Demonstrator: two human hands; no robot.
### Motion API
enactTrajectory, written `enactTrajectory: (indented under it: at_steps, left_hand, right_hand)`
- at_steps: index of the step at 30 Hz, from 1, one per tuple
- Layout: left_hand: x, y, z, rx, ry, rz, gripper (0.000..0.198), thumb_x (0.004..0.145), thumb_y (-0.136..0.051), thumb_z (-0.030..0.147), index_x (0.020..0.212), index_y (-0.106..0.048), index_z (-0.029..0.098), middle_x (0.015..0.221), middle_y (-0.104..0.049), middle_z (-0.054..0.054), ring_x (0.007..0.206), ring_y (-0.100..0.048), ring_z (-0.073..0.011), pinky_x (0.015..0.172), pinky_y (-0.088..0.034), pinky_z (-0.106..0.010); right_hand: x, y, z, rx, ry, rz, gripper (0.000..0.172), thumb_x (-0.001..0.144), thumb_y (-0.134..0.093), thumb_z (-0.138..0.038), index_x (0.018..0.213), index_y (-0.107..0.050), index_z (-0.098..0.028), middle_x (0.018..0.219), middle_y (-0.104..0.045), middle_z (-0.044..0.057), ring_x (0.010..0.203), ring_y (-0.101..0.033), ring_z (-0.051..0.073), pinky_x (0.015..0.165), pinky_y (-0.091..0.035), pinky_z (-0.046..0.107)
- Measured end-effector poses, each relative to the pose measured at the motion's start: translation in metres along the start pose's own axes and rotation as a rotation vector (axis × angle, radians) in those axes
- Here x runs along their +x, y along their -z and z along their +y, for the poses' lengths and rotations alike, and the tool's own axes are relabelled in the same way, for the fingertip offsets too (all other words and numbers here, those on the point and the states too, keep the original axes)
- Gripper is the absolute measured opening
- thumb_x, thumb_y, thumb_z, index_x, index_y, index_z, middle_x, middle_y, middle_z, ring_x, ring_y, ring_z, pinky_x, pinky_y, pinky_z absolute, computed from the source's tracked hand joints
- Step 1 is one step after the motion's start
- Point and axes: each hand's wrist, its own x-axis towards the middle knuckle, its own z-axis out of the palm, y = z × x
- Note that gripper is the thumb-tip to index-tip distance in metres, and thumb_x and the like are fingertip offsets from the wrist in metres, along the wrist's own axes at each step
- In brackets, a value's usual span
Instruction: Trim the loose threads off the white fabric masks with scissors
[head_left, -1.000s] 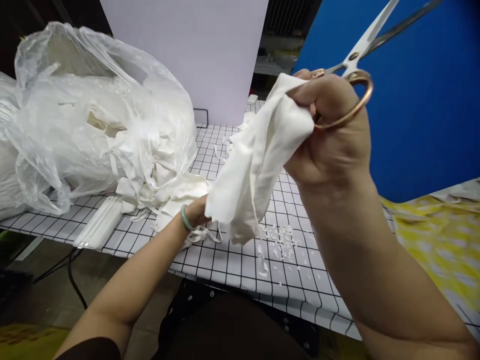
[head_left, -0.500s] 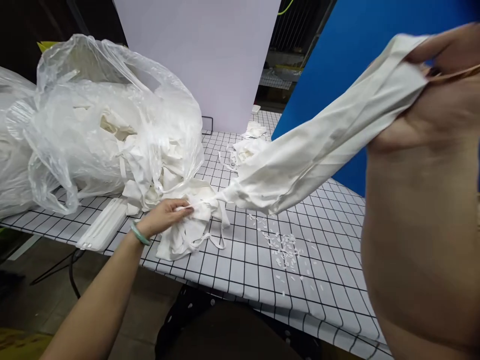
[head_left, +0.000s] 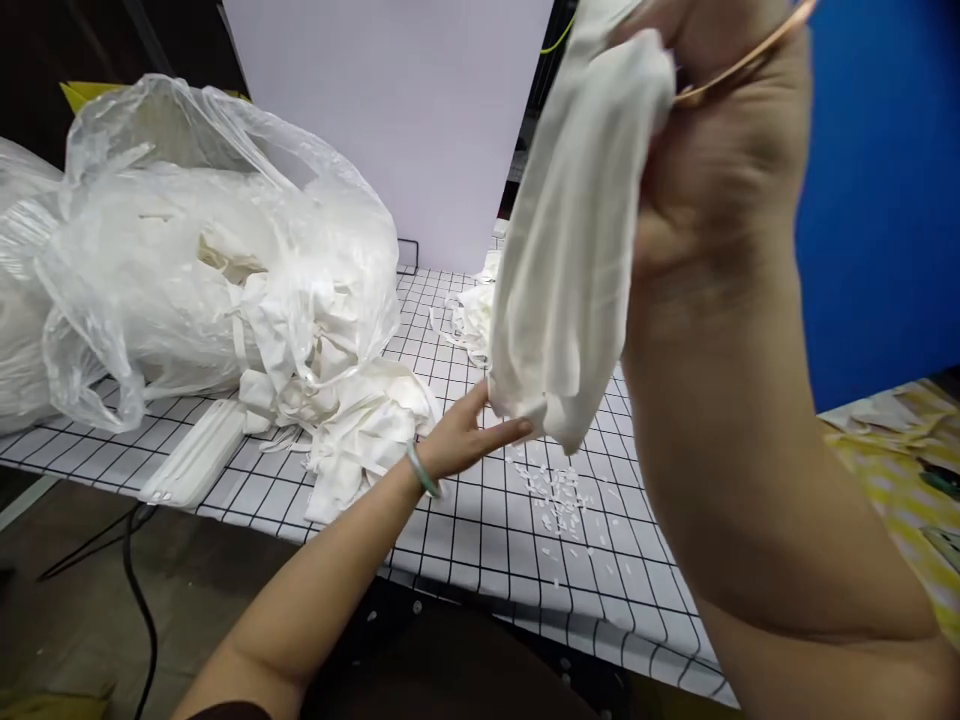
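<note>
My right hand (head_left: 724, 150) is raised at the upper right, its fingers closed round the top of a long white fabric piece (head_left: 566, 240). A thin copper-coloured curved strip (head_left: 750, 60) shows at that hand; what it belongs to is hidden. The fabric hangs down in folds over the table. At its lower end is my left hand (head_left: 469, 435), thumb and a finger stretched apart by the cloth, some fingers out of sight. A green bangle (head_left: 424, 470) circles the left wrist. Behind that wrist lies a heap of white fabric pieces (head_left: 367, 420).
A clear plastic bag (head_left: 187, 260) stuffed with white fabric lies on the left. Beside it is a long white power strip (head_left: 195, 455). Small white bits (head_left: 555, 495) are scattered over the checked tablecloth (head_left: 480, 530). More white fabric (head_left: 472, 315) sits farther back, before upright panels.
My right hand has swung leftward with the fabric, which now hangs steeply. My left hand has left the heap and moved right to the fabric's lower end.
</note>
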Motion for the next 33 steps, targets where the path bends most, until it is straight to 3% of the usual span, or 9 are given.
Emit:
enactTrajectory:
  at_steps: [2,5,10,13,21,25,29,31,33]
  left_hand:
    - [-0.007,-0.006,0.001,-0.352,0.101,-0.059,0.046,0.089,-0.062,0.058,0.109,-0.067,0.017,0.110,-0.072,-0.012,0.111,-0.068,-0.0282,0.100,-0.055,-0.051]
    - [-0.035,0.003,0.014,-0.731,0.284,0.064,0.048,0.092,-0.054,0.061,0.109,-0.069,0.018,0.104,-0.075,-0.011,0.111,-0.070,-0.0293,0.095,-0.058,-0.047]
    - [-0.081,0.028,0.020,-1.078,0.578,0.102,0.081,0.088,-0.040,0.078,0.133,-0.058,0.013,0.112,-0.075,-0.017,0.100,-0.074,-0.0325,0.083,-0.063,-0.046]
    - [-0.095,0.036,0.011,-1.105,0.694,0.127,0.067,0.098,-0.043,0.059,0.144,-0.047,0.012,0.112,-0.075,-0.019,0.079,-0.078,-0.0243,0.065,-0.063,-0.032]
    - [-0.099,0.046,0.015,-0.769,0.714,0.369,0.047,0.103,-0.044,0.034,0.141,-0.050,0.007,0.092,-0.077,-0.015,0.066,-0.074,-0.0187,0.055,-0.060,-0.024]
    - [-0.097,0.070,0.013,-0.495,0.648,0.415,0.043,0.094,-0.060,0.039,0.125,-0.064,0.010,0.087,-0.075,-0.010,0.072,-0.072,-0.0218,0.067,-0.061,-0.032]
    - [-0.093,0.092,0.022,0.224,0.537,0.470,0.033,0.079,-0.076,0.048,0.080,-0.071,0.015,0.070,-0.067,-0.004,0.070,-0.063,-0.0217,0.068,-0.054,-0.034]
    - [-0.091,0.083,0.028,0.552,0.363,0.602,0.030,0.075,-0.080,0.042,0.068,-0.064,0.018,0.064,-0.060,-0.001,0.065,-0.056,-0.0185,0.063,-0.049,-0.031]
    - [-0.086,0.056,0.028,0.531,0.202,0.511,0.029,0.085,-0.071,0.040,0.066,-0.063,0.019,0.063,-0.056,-0.001,0.062,-0.052,-0.0166,0.061,-0.046,-0.030]
  right_hand:
    - [0.008,-0.002,0.003,0.124,0.082,0.033,0.051,0.099,-0.042,-0.007,0.053,-0.026,-0.022,0.058,-0.030,-0.008,0.046,-0.033,0.000,0.041,-0.031,0.012]
    - [0.019,0.008,0.021,0.150,0.052,0.075,0.051,0.095,-0.041,0.000,0.053,-0.025,-0.023,0.061,-0.026,-0.007,0.050,-0.028,0.003,0.044,-0.035,0.012]
    - [0.005,0.033,0.090,-0.004,-0.076,0.030,0.035,0.085,-0.061,-0.006,0.064,-0.039,-0.023,0.065,-0.041,-0.006,0.056,-0.044,0.008,0.060,-0.050,0.023]
    - [-0.020,0.053,0.134,-0.189,-0.228,-0.153,0.021,0.078,-0.074,-0.016,0.077,-0.054,-0.021,0.082,-0.058,-0.001,0.073,-0.057,0.013,0.073,-0.054,0.032]
    - [-0.104,0.105,0.212,-0.733,-0.415,-0.358,0.038,0.072,-0.080,-0.039,0.097,-0.059,-0.021,0.104,-0.065,0.008,0.086,-0.059,0.022,0.073,-0.050,0.038]
    - [-0.138,0.103,0.237,-0.926,-0.235,-0.342,0.020,0.070,-0.074,-0.016,0.080,-0.059,-0.021,0.090,-0.065,0.006,0.098,-0.056,0.028,0.094,-0.042,0.049]
    - [-0.137,0.103,0.237,-0.871,-0.221,-0.297,0.016,0.072,-0.063,-0.008,0.077,-0.055,-0.022,0.085,-0.066,0.004,0.088,-0.059,0.024,0.083,-0.046,0.039]
    - [-0.125,0.109,0.225,-0.832,-0.225,-0.270,0.011,0.077,-0.061,-0.015,0.083,-0.055,-0.022,0.084,-0.065,0.002,0.074,-0.058,0.018,0.068,-0.047,0.032]
    - [-0.109,0.113,0.205,-0.781,-0.227,-0.244,0.008,0.080,-0.061,-0.022,0.085,-0.056,-0.022,0.078,-0.061,0.000,0.060,-0.050,0.013,0.057,-0.042,0.027]
